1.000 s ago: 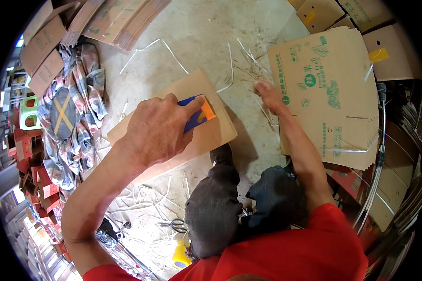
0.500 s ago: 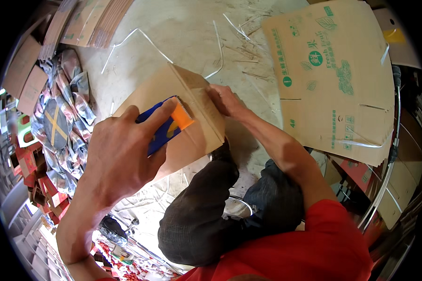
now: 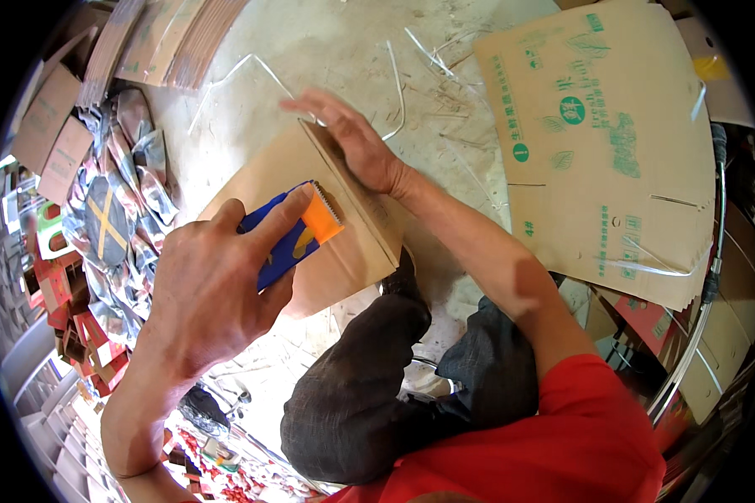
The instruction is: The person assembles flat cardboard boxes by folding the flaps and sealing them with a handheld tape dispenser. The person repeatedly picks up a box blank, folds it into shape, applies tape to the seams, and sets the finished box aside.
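My left hand [image 3: 208, 289] is wrapped round a blue and orange tape dispenser [image 3: 320, 220] with a serrated cutting edge. The dispenser is over the upper face of a brown cardboard box [image 3: 340, 267], its toothed edge close to the seam of the flaps. My right hand [image 3: 357, 149] lies along the box's far right side, fingers stretched out past the upper corner; the fingertips are blurred. Whether the palm presses on the cardboard I cannot tell. The box stands tilted in front of my knees, and its underside is hidden.
A stack of flat printed cartons [image 3: 554, 218] lies at the right, beside a metal pole [image 3: 713, 243]. More folded cardboard [image 3: 164, 42] leans at the upper left, above a heap of patterned cloth [image 3: 134, 193]. White strapping strips [image 3: 397, 92] and scraps litter the floor.
My right hand has slid up and left along the box's side toward its far corner, and its fingers have straightened. My left hand stays on the box with the tape dispenser, nearly unmoved.
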Motion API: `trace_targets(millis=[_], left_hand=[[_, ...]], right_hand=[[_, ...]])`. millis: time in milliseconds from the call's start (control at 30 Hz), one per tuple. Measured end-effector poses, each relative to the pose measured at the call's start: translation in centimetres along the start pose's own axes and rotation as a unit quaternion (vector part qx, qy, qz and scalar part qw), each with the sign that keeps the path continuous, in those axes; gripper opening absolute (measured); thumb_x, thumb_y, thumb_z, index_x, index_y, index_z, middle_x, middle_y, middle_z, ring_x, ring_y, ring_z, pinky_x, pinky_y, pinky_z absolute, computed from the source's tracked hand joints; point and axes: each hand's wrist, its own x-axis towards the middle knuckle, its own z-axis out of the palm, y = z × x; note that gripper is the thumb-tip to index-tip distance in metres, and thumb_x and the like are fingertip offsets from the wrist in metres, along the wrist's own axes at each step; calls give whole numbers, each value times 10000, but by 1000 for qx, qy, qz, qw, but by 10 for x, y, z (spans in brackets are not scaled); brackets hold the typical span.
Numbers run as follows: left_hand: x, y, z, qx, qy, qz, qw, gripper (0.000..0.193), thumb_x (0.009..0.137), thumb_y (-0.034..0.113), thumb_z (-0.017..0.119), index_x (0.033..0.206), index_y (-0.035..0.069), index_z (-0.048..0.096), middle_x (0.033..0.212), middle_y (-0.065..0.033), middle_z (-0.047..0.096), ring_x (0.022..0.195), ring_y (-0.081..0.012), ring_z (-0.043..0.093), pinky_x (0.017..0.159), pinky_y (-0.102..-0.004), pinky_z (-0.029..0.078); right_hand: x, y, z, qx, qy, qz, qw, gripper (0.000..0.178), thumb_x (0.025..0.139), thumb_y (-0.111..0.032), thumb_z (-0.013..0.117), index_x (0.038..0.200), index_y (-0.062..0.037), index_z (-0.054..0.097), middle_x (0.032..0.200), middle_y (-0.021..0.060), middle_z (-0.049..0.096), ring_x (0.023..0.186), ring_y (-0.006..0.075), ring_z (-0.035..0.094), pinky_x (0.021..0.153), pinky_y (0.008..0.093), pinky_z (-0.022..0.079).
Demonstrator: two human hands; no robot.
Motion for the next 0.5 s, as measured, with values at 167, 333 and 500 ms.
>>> trace_targets(millis=[167,333,500], left_hand=[[4,3,0,-17,-17,-21,999,707,775,191,781,1457,225,598,815,-148,591,665,-364,661,625,-475,535],[0,0,1,-18,1,-2,1000,681,785,205,775,1443,215,597,802,-153,597,672,-363,666,610,-471,530],[-1,0,1,1,6,15,1000,514,826,203,730,1323,150,615,814,-192,655,708,-380,698,633,-465,548]], right_hand=[[-14,72,-40,-59,11,99,993,673,1127,-521,302,1514,6,458,1519,144,522,1451,253,430,1231,371,290],[-47,143,-77,-231,43,116,965,618,1120,-488,341,1507,-26,473,1533,177,507,1444,326,440,1223,405,300],[-54,119,-81,-557,104,70,821,451,1069,-356,524,1375,-27,557,1398,207,566,1288,377,523,1125,445,378]])
